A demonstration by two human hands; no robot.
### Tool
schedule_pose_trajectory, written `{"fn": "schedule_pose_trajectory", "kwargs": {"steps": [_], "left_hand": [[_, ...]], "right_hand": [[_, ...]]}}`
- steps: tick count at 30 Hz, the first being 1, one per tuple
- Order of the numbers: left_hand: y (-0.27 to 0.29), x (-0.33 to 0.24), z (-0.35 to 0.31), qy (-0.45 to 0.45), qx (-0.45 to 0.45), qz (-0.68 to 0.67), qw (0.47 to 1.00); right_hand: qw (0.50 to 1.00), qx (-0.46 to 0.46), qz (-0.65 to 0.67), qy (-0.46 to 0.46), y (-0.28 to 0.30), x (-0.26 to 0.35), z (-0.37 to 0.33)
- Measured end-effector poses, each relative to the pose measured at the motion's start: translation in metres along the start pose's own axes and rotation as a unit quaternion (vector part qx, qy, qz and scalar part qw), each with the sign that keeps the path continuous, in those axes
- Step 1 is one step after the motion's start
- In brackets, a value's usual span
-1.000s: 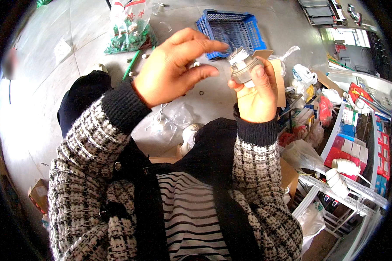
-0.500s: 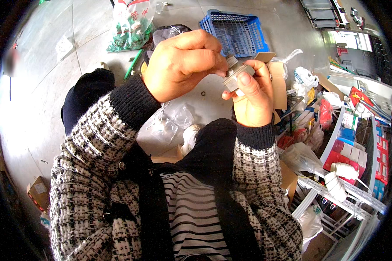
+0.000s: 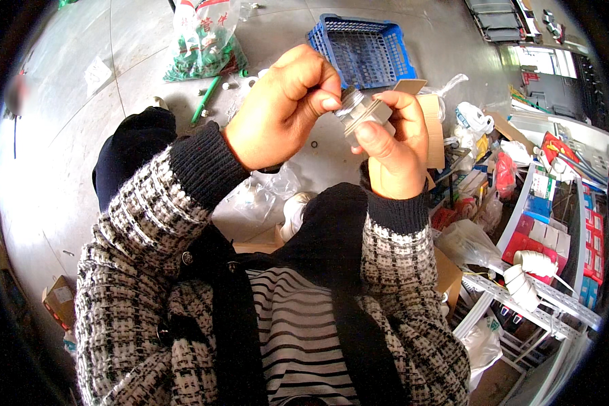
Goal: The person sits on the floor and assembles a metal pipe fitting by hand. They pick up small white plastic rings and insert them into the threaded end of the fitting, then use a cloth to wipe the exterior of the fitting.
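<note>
My right hand (image 3: 397, 145) grips a greyish pipe fitting (image 3: 365, 115) between thumb and fingers. A hex-like collar shows on it, and its threaded end points up and left. Close against that end is my left hand (image 3: 282, 111), fingers curled and thumb pressed to the forefinger in a pinch. Whatever the pinch holds is too small or hidden to make out. Both hands are raised in front of me, above the floor.
Beyond my hands stands a blue plastic crate (image 3: 413, 68). A clear bag of green fittings (image 3: 203, 51) and a green pipe (image 3: 206, 100) lie at the far left. Crumpled clear plastic (image 3: 264, 193) lies below my hands. Cartons, bags and a white metal rack (image 3: 480, 314) crowd the right.
My left hand has turned and shifted slightly left at the fitting, showing more of its threads. The dark grey object behind that hand is no longer visible there; small white rings show instead.
</note>
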State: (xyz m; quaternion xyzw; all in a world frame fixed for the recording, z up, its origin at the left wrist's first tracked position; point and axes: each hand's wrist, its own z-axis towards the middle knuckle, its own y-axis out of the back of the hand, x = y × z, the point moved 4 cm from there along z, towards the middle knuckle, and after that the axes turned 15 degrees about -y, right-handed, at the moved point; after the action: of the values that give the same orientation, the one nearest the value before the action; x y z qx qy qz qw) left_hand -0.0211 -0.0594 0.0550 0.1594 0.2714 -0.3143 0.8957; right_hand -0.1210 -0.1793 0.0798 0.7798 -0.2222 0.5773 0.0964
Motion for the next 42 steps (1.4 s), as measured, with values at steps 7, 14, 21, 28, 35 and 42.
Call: {"fn": "schedule_pose_trajectory", "kwargs": {"steps": [7, 14, 21, 28, 35, 42], "left_hand": [[0.004, 0.013, -0.006, 0.107, -0.081, -0.042, 0.99], [0.005, 0.023, -0.011, 0.163, -0.139, -0.141, 0.966], [0.018, 0.033, -0.013, 0.181, -0.107, 0.021, 0.977], [0.024, 0.034, -0.022, 0.168, -0.037, 0.147, 0.974], [0.035, 0.033, -0.022, 0.168, -0.072, 0.109, 0.977], [0.07, 0.041, -0.021, 0.126, -0.132, 0.145, 0.972]], "right_hand": [[0.999, 0.0, -0.043, 0.012, 0.004, -0.003, 0.002], [0.995, 0.049, -0.078, 0.029, -0.005, 0.003, -0.003], [0.995, 0.081, 0.006, 0.066, 0.004, 0.004, -0.003], [0.988, 0.009, 0.1, 0.114, 0.03, 0.0, 0.007], [0.991, -0.07, 0.097, 0.06, 0.041, -0.008, 0.01], [0.999, -0.032, 0.003, 0.041, 0.043, -0.006, 0.007]]}}
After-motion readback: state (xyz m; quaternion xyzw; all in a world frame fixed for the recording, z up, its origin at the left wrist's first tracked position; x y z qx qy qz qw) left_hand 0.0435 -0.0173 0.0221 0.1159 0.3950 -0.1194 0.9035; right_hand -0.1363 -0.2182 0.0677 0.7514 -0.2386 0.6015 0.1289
